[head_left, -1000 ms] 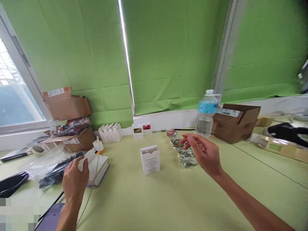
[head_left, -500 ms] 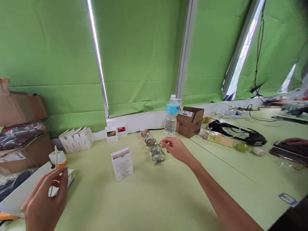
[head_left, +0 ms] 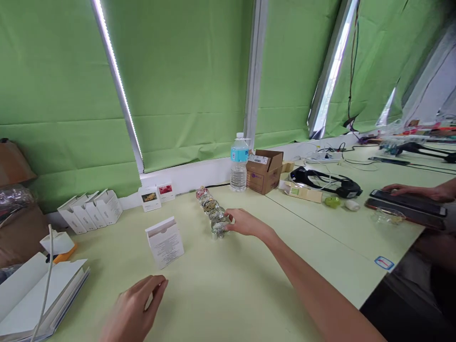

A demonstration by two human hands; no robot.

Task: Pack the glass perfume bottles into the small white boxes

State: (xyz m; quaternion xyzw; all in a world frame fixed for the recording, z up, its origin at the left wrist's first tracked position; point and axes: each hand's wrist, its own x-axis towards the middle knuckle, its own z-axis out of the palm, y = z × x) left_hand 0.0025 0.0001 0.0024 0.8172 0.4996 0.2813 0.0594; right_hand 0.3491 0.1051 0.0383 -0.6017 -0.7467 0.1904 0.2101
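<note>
A row of small round clear glass jars (head_left: 211, 207) with shiny surfaces runs away from me along the middle of the table. My right hand (head_left: 245, 223) has its thumb and fingers at the nearest glass jar (head_left: 220, 229), gripping its right side. My left hand (head_left: 137, 304) hovers low over the front of the table, fingers curled and tips meeting the thumb, with nothing visible in them. Beyond it, a white box (head_left: 166, 244) with printed text stands upright, turned at an angle.
Several white boxes (head_left: 90, 211) lean at the back left, near two small picture cards (head_left: 150, 198). A water bottle (head_left: 238, 164) and a cardboard box (head_left: 264, 173) stand behind the jars. An open white folder (head_left: 46, 294) lies left. Another person's hand (head_left: 409, 191) rests at right.
My right hand has come down onto the nearest jar. My left hand has moved right, away from the folder and white cable. The view has turned right.
</note>
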